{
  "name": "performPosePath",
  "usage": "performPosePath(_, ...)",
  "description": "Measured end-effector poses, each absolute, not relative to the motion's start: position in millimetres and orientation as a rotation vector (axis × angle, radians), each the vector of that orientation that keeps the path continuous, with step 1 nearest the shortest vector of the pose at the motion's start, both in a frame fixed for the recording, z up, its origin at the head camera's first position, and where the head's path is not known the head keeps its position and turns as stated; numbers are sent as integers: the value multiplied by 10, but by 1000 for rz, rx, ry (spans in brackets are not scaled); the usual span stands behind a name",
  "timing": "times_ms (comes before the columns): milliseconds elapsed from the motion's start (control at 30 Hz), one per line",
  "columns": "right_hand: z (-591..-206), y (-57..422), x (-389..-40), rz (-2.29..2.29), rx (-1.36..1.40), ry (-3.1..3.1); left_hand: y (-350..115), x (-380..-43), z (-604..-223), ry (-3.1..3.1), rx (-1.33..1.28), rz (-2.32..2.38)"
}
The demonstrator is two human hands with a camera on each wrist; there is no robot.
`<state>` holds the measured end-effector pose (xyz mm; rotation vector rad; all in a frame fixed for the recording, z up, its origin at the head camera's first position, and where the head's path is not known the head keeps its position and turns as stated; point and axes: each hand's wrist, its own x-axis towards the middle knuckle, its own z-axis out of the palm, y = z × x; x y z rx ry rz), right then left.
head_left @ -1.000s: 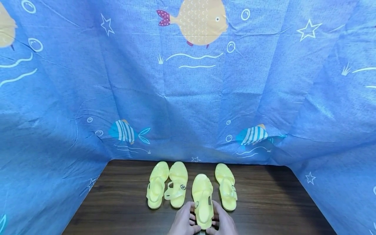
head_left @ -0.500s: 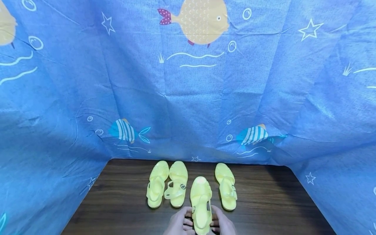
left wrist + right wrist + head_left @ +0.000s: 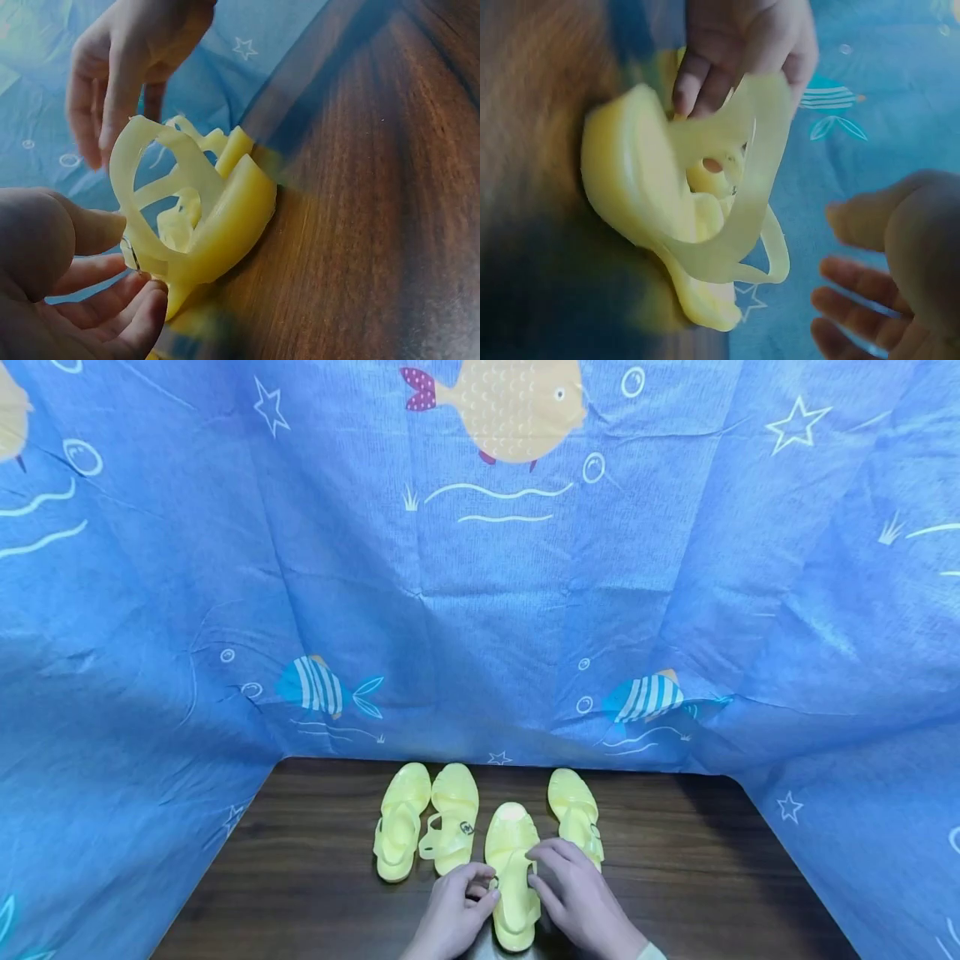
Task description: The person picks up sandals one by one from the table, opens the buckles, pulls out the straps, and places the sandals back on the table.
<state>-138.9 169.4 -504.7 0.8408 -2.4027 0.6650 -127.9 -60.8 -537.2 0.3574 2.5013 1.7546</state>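
A yellow jelly sandal [image 3: 512,831] rests on the dark wooden table in front of me, toe pointing away. My left hand [image 3: 456,906] is at its left side. In the left wrist view, the thumb and fingers of that hand pinch the strap by the small metal buckle [image 3: 131,253]. My right hand [image 3: 581,893] hovers over the sandal's right side, fingers loosely bent and apart. A gap shows between those fingers and the heel strap [image 3: 761,180] in the right wrist view. The left hand partly hides the buckle in the head view.
Two more yellow sandals stand side by side to the left, an outer one [image 3: 397,835] and an inner one [image 3: 454,802]. Another yellow sandal [image 3: 572,797] stands at the right, partly behind my right hand. A blue fish-patterned cloth [image 3: 480,635] hangs along the table's [image 3: 300,860] back and sides.
Both hands were at the sandal's heel sides. My right hand has let go and moved forward above the strap; my left hand has shifted forward to the buckle.
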Motion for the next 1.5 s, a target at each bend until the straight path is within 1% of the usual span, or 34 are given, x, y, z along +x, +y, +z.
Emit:
performPosePath(200, -4985, 1560, -1621, 474, 1154, -2365, -617, -1320, -5378, 2518, 412, 1786)
performPosePath(433, -4946, 1426, -1711, 328, 1363, -2438, -642, -1325, -5392, 2498, 383, 1786)
performPosePath(767, -4944, 1362, -1769, 221, 1366, -2581, -644, -1319, -5432, 2486, 355, 1811)
performPosePath(1067, -4929, 1335, -1821, 295, 1372, -2672, -653, -1328, -5461, 2463, 358, 1872)
performPosePath(1267, -4934, 1337, -1863, 328, 1401, -2713, -637, -1332, -5476, 2506, 342, 1825)
performPosePath(1500, -4928, 1353, -1920, 407, 1354, -2733, -636, -1390, -5422, 2487, 380, 1832)
